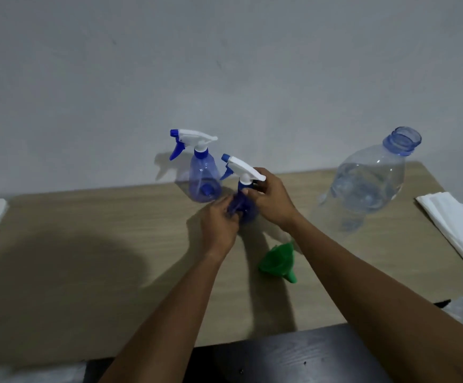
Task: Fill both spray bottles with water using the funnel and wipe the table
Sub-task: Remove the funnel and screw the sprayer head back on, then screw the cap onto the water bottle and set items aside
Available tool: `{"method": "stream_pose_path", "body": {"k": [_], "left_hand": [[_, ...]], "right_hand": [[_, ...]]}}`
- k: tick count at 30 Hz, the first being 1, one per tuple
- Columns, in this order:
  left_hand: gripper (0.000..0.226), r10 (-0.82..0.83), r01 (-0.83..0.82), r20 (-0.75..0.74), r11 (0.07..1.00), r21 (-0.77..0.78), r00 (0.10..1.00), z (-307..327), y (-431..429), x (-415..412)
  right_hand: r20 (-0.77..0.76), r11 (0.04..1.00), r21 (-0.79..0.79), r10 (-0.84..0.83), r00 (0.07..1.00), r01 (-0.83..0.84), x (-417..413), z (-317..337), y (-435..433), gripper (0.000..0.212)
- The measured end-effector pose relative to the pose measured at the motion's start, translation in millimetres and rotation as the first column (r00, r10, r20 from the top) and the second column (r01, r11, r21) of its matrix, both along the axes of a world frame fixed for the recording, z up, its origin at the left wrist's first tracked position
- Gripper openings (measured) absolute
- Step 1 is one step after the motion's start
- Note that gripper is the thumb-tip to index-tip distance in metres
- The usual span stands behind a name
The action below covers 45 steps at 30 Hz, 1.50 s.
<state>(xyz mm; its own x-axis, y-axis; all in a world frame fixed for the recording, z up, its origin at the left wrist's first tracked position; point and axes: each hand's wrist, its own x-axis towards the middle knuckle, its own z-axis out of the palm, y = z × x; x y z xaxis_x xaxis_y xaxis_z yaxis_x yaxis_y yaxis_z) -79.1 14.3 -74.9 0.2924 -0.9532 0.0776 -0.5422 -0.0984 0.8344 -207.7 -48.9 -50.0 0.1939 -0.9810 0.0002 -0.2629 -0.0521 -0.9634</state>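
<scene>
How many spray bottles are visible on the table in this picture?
2. The back spray bottle stands alone near the wall. The front spray bottle is just before it, the left hand gripping its body, the right hand its neck. None seems hidden.

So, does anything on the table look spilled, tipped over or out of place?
Only the green funnel: it lies on its side on the table beside the right forearm. The large water bottle stands uncapped; no spilled water shows.
</scene>
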Motion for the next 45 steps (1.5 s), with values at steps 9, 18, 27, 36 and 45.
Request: {"method": "stream_pose_path", "body": {"k": [9, 18, 27, 36, 45], "left_hand": [[0.037, 0.163, -0.172, -0.103, 0.981, -0.089, 0.981, -35, -45, -17], [0.036, 0.118, -0.118, -0.007, 0.99, -0.081, 0.993, -29, -48, -16], [0.029, 0.106, -0.1, 0.041, 0.986, -0.137, 0.994, 10, 31, -21], [0.072, 0.025, -0.033, -0.067, 0.992, -0.126, 0.997, 56, 86, -115], [0.065, 0.06, -0.088, -0.176, 0.984, -0.153, 0.983, 86, 64, -192]], "right_hand": [[-0.092, 0.949, 0.008, -0.312, 0.945, 0.315, 15, -39, -23, 0.029], [-0.214, 0.957, 0.078, -0.259, 0.942, 0.28, 16, -37, -26, 0.043], [-0.03, 0.997, -0.031, -0.072, 0.997, 0.071, -11, 15, 66, 0.039], [-0.247, 0.964, -0.222, -0.202, 0.948, 0.147, -166, -17, 153, 0.014], [-0.584, 0.999, 0.018, -0.028, 0.811, 0.047, -246, -63, 112, 0.036]]}}
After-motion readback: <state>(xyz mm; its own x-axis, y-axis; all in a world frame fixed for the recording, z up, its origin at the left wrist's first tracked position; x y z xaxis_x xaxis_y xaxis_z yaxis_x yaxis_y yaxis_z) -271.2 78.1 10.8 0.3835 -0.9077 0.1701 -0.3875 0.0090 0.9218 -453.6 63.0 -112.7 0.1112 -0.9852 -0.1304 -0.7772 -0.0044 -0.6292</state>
